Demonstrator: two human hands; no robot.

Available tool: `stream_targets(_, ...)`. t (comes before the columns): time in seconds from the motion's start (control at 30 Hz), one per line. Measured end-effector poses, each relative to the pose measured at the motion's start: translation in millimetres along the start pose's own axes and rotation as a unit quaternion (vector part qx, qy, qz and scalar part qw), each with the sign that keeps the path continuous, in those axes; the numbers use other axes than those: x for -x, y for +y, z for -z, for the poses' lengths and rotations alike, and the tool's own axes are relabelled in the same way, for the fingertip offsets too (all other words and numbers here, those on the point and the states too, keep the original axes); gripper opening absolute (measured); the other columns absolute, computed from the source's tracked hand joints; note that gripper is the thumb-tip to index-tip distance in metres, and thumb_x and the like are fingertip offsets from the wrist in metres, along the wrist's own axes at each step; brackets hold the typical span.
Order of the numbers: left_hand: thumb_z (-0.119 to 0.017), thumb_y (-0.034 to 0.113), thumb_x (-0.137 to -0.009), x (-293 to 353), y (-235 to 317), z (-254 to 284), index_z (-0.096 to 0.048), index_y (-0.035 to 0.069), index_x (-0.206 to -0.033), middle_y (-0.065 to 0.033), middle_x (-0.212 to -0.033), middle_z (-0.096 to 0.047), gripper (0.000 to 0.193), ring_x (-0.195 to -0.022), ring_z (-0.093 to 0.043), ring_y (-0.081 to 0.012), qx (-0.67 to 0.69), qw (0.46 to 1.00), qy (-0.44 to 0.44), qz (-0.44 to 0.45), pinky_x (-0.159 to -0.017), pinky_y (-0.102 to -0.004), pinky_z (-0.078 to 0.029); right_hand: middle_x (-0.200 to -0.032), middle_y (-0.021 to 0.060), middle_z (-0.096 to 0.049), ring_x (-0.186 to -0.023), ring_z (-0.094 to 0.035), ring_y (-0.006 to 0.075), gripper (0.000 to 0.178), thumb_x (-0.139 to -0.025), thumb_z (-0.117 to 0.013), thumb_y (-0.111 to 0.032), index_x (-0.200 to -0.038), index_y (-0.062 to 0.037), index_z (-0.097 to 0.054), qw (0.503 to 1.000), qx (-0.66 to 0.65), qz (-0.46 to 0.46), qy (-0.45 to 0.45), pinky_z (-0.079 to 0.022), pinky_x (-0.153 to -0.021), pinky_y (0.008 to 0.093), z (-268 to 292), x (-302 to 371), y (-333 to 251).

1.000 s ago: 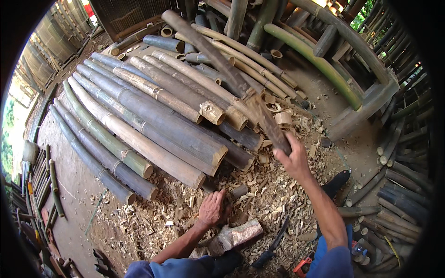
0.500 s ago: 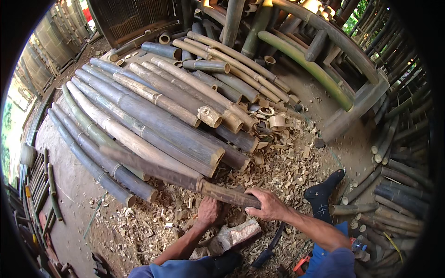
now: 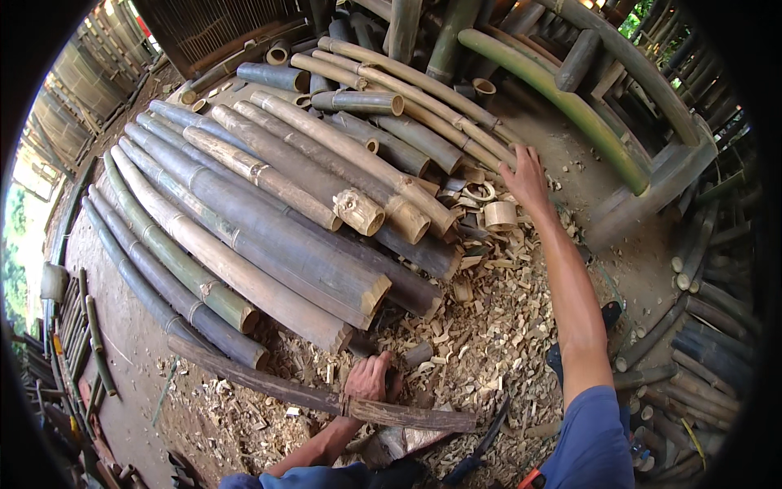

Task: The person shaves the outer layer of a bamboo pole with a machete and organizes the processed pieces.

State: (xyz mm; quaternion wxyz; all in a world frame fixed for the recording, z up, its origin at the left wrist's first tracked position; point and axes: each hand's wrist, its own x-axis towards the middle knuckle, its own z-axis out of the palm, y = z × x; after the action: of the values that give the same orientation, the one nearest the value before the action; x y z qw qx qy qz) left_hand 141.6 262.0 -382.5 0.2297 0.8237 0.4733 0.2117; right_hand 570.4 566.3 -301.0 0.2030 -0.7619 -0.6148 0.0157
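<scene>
My right hand (image 3: 528, 178) is stretched far forward, fingers out, at the near ends of several thin tan bamboo poles (image 3: 460, 122). Whether its fingertips touch them is hard to tell. Close to my body, my left hand (image 3: 369, 379) is closed around something dark, mostly hidden by the fingers. A long dark brown bamboo pole (image 3: 269, 381) with a node lies across my left wrist. Its right end is over a pale wood block (image 3: 407, 442) among the chips. A dark curved blade-like tool (image 3: 491, 430) lies right of the block.
Thick bamboo poles (image 3: 261, 220) lie side by side ahead, cut ends toward me. Wood chips (image 3: 497, 326) cover the ground around my hands. A bamboo frame with a green rail (image 3: 562, 106) stands far right. More bamboo is stacked at the right (image 3: 717, 359) and left (image 3: 96, 334).
My right hand has let go of the dark bamboo pole and reached forward to the thin poles. The dark pole has dropped nearer to me, across my left wrist.
</scene>
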Motion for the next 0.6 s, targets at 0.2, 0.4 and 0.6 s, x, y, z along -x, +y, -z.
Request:
stream_targets(0.2, -0.071, 0.027, -0.086, 5.2, -9.4, -13.7, -0.059, 0.002, -0.126, -0.0108, -0.090, -0.060, 0.049, -0.081, -0.062, -0.0305, -0.016, 1.000, 0.009, -0.009, -0.072, -0.0431, -0.050, -0.159, 0.0256, -0.045, -0.144, -0.047, 0.0431, 0.096, -0.084, -0.079, -0.051, -0.158, -0.0039, -0.039, 0.988, -0.119, -0.078, -0.053, -0.040, -0.119, 0.0502, -56.9, -60.9, 26.3)
stream_targets(0.4, -0.072, 0.028, -0.090, 1.0, -6.4, -4.7, -0.060, 0.000, -0.134, -0.0136, -0.091, -0.061, 0.053, -0.082, -0.062, -0.0314, -0.004, 1.000, -0.022, -0.010, -0.074, -0.0425, -0.050, -0.164, 0.0240, -0.039, -0.151, -0.038, 0.0425, 0.113, -0.073, -0.091, -0.046, -0.162, -0.0054, -0.034, 0.981, 0.002, -0.085, -0.175, -0.035, -0.122, 0.0493, -77.7, -71.4, 36.4)
stream_targets(0.6, -0.074, 0.027, -0.090, 2.7, -11.6, -8.6, -0.062, 0.001, -0.131, -0.0131, -0.090, -0.060, 0.049, -0.080, -0.061, -0.0313, -0.008, 1.000, -0.027, -0.013, -0.073, -0.0428, -0.050, -0.174, 0.0156, -0.016, -0.157, -0.021, 0.0412, 0.131, -0.065, -0.095, -0.045, -0.168, -0.0220, -0.019, 0.984, 0.074, -0.131, -0.091, -0.024, -0.122, 0.0694, -64.2, -64.3, 21.8)
